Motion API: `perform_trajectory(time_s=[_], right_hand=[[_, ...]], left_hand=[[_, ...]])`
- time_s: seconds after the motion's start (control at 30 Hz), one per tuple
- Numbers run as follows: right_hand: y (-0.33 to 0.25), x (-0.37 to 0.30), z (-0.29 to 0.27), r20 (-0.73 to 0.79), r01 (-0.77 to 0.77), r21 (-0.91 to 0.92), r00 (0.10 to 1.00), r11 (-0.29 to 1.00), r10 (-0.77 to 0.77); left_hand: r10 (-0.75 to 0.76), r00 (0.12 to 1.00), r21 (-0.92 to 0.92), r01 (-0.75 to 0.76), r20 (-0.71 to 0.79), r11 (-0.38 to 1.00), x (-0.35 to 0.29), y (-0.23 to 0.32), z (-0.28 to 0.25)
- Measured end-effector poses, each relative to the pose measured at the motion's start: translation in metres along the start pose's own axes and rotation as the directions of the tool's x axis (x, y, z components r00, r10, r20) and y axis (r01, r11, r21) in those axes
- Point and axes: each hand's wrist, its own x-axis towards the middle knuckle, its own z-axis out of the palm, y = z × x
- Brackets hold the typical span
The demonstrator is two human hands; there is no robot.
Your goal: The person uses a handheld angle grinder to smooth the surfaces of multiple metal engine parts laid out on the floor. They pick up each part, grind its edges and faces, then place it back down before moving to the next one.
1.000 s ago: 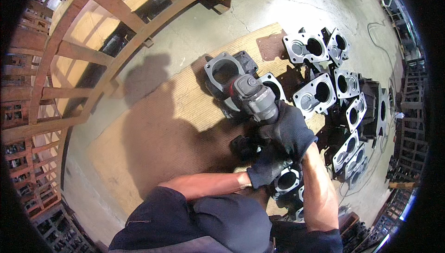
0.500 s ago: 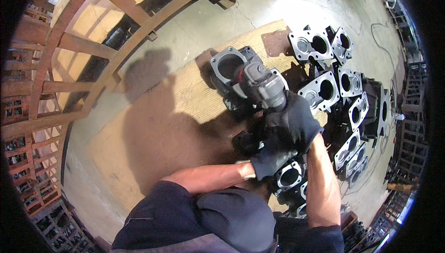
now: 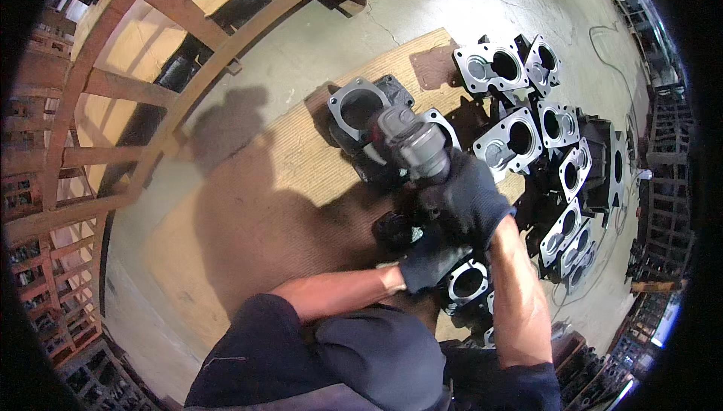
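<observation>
Well, nearest to me, my dark clothes (image 3: 248, 351) cover the near side of the wooden board (image 3: 305, 158), and both my bare forearms reach out over it. My left hand (image 3: 435, 258), in a dark glove, is tucked just below my right one; its fingers are mostly hidden, so I cannot tell whether they grip anything. Just to its right lies a small metal part (image 3: 452, 292) with a round hole.

A little farther out, my gloved right hand (image 3: 476, 198) has its fingers wrapped around a grey power tool (image 3: 414, 143), which slants away from me and to the left. Its head overlaps a large metal part (image 3: 345, 128) by the board's far left edge; I cannot tell whether they touch. That part's wide round opening faces up. Another part (image 3: 449, 129) peeks out to the right of the tool.

Along the board's right side, more metal castings (image 3: 493, 153) crowd together, their pale holed faces showing. Beyond the board, a thin cable (image 3: 599, 45) curls across the concrete floor (image 3: 422, 4), and brown slatted racks (image 3: 135, 87) stand off to the left.
</observation>
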Motion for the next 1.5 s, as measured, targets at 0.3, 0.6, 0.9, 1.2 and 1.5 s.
perform_trajectory(time_s=[0.3, 0.6, 0.9, 1.2, 1.5], right_hand=[[0.005, -0.015, -0.023, 0.002, -0.070, 0.035, 0.998, 0.997, 0.070], [-0.023, 0.016, 0.016, 0.035, 0.137, -0.078, 0.990, 0.987, -0.135], [-0.030, 0.057, -0.032, -0.013, 0.128, -0.091, 0.991, 0.988, -0.130], [0.015, -0.022, 0.019, 0.004, 0.082, 0.045, 0.997, 0.996, -0.082], [0.022, -0.074, -0.043, -0.160, 0.109, 0.119, 0.983, 0.987, -0.090]], left_hand=[[-0.355, 0.925, -0.557, 0.367, 0.134, 0.745, 0.026, 0.085, -0.037], [-0.483, 0.871, -0.649, 0.320, -0.085, 0.690, -0.014, -0.010, -0.007], [-0.307, 0.932, -0.454, 0.193, -0.193, 0.870, 0.065, 0.041, -0.091], [-0.371, 0.851, -0.603, 0.525, 0.373, 0.600, -0.010, 0.052, -0.022], [-0.011, 0.993, -0.703, 0.092, 0.119, 0.705, 0.025, 0.097, -0.005]])
